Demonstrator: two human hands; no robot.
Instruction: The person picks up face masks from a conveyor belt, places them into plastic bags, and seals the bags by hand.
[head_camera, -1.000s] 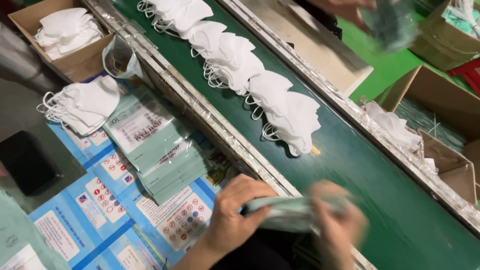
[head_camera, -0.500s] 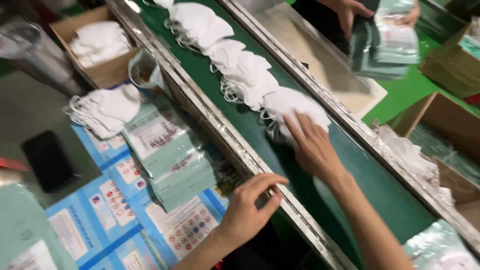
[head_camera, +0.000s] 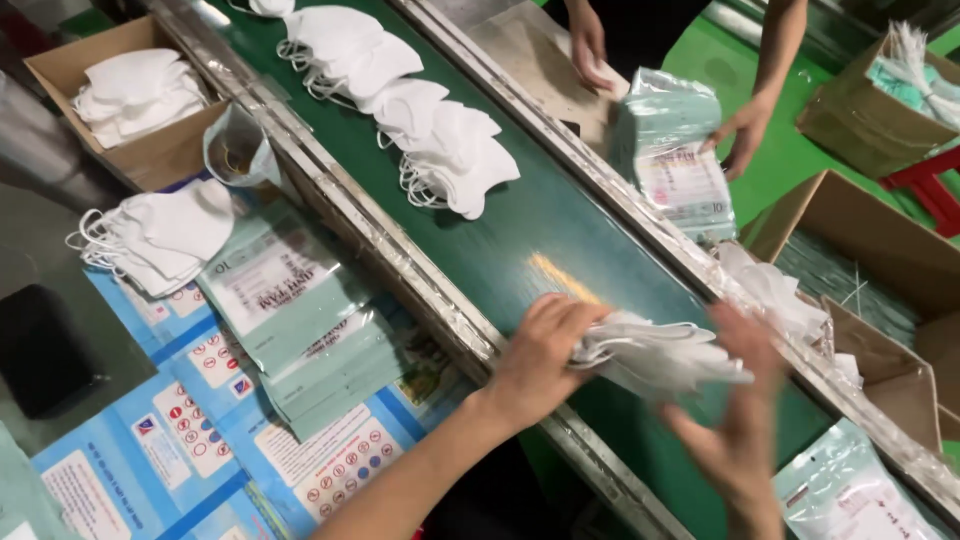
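Observation:
My left hand (head_camera: 540, 355) grips one end of a stack of white face masks (head_camera: 655, 355) just above the green conveyor belt (head_camera: 520, 240). Blurred by motion, my right hand (head_camera: 745, 420) presses its palm against the other end of that stack. Farther up the belt lies a row of white masks (head_camera: 420, 120), overlapping one another. On the table to my left sit a pile of flat pale-green pouches (head_camera: 300, 320) and a heap of loose white masks (head_camera: 160, 235).
Across the belt another person's hands (head_camera: 745, 130) hold a pile of filled green pouches (head_camera: 675, 165). A cardboard box of masks (head_camera: 130, 90) stands at the far left, open cartons (head_camera: 880, 270) at the right. A black object (head_camera: 40, 345) lies on the table.
My right hand came back from the row of masks on the belt with a stack. My left hand left the table edge and took hold of that stack.

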